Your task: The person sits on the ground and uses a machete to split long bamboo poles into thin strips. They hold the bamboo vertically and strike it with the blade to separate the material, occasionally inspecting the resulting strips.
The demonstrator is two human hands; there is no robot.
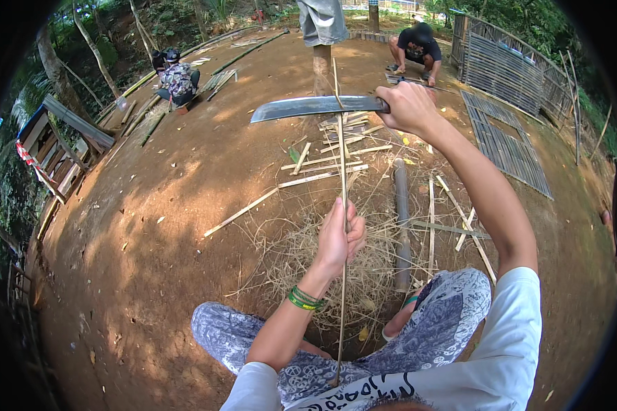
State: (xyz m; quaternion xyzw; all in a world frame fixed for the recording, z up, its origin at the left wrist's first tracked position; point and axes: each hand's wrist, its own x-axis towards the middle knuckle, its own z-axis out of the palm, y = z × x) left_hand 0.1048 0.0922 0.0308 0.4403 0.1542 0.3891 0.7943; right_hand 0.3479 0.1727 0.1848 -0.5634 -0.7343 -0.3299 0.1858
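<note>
My right hand (pixel 410 108) is closed round the dark handle of a machete (pixel 298 107), held out ahead with its wide blade pointing left. The blade lies across a long thin bamboo strip (pixel 343 164), near the strip's far end. Lower down, my left hand (pixel 339 236) is closed round the same strip, which runs back toward my lap. Beneath the hands a heap of pale shavings (pixel 305 264) covers the ground in front of my crossed legs.
Split bamboo pieces (pixel 322 176) lie beyond the shavings, and a grey pole (pixel 402 219) lies to the right. One person (pixel 418 51) crouches at the far right near bamboo panels (pixel 504 140). Others (pixel 177 79) sit at the far left. Someone's leg (pixel 322 65) stands straight ahead.
</note>
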